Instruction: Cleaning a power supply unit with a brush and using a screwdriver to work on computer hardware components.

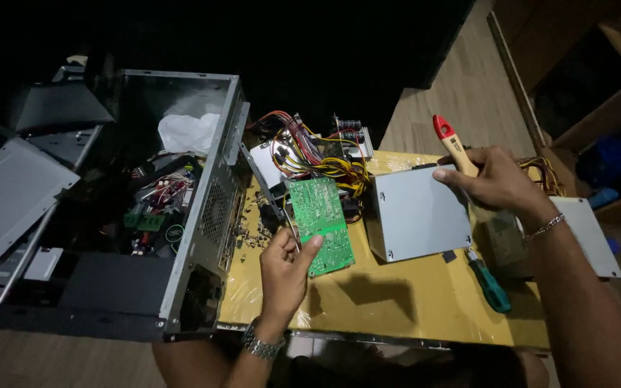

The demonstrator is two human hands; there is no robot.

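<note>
The left hand [284, 267] pinches a green circuit board [320, 224] up over the yellow table's [411, 302] middle, tilted for looking. The right hand [501, 183] grips a brush [454, 147] above the grey metal box [417, 212].

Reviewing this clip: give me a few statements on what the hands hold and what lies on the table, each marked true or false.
1. The left hand holds a green circuit board. True.
2. The right hand holds a screwdriver. False: it grips a brush with a red-tipped wooden handle; the green-handled screwdriver lies on the table.
3. The open computer case sits to the left of the board. True.
4. The grey metal box lies inside the case. False: it rests on the yellow table.
</note>
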